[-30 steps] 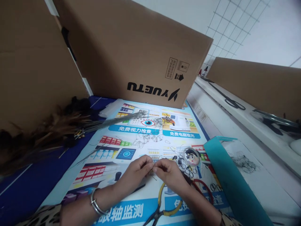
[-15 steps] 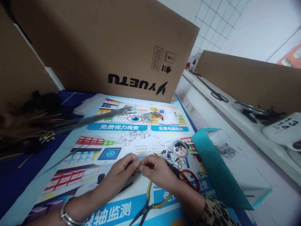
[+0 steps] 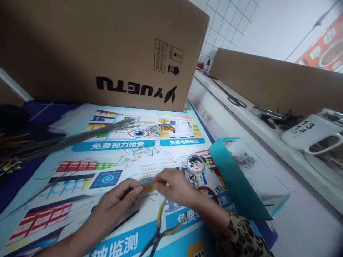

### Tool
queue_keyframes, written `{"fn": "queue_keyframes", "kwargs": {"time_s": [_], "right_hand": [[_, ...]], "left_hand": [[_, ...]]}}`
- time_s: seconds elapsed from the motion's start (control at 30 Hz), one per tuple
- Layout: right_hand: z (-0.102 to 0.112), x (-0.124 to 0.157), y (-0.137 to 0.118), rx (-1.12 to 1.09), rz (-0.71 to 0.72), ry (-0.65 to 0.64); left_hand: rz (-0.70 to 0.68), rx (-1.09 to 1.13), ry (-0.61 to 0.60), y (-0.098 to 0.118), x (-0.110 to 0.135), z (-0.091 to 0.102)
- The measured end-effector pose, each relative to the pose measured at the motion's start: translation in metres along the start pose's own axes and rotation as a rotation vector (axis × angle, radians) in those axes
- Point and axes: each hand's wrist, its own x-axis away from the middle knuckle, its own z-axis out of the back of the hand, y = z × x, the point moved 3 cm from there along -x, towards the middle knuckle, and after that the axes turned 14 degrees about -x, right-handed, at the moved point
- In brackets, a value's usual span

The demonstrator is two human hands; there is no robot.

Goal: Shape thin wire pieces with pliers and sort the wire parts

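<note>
My left hand (image 3: pixel 119 196) and my right hand (image 3: pixel 175 185) meet low in the middle over a printed poster (image 3: pixel 107 167). Both pinch a small yellowish piece (image 3: pixel 147 188) held between their fingertips; what it is I cannot make out. Yellow-handled pliers (image 3: pixel 163 225) lie just below the hands. Red-handled scissors (image 3: pixel 209 191) show partly behind my right wrist. Small metal rings (image 3: pixel 194 178) and a round cartoon badge (image 3: pixel 196 164) lie just beyond my right hand.
A large cardboard box (image 3: pixel 107 50) stands behind the poster. A bundle of thin wires (image 3: pixel 80 137) and feathers (image 3: pixel 10 142) lies at left. A teal-edged tray (image 3: pixel 238 182) with wire hooks sits at right; a white mug (image 3: pixel 311 132) and scissors (image 3: pixel 233 100) are on the ledge.
The view has swung to the right, bringing the white mug into sight. My hands stay together, and the right hand has shifted slightly away from the left with the small piece between them.
</note>
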Motion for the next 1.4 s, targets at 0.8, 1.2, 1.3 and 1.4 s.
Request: {"fn": "queue_keyframes", "kwargs": {"time_s": [0.8, 1.2, 1.3, 1.4], "right_hand": [[0.062, -0.001, 0.058, 0.284, -0.089, 0.059], [0.045, -0.011, 0.07, 0.458, -0.096, 0.052], [0.05, -0.01, 0.073, 0.441, -0.09, 0.058], [0.058, -0.008, 0.073, 0.456, -0.109, 0.078]], "left_hand": [[0.102, 0.202, -0.01, -0.001, -0.006, 0.001], [0.086, 0.168, -0.033, -0.002, -0.007, 0.001], [0.078, 0.171, -0.036, -0.002, -0.008, 0.0], [0.078, 0.183, -0.031, 0.0, -0.008, 0.0]]}}
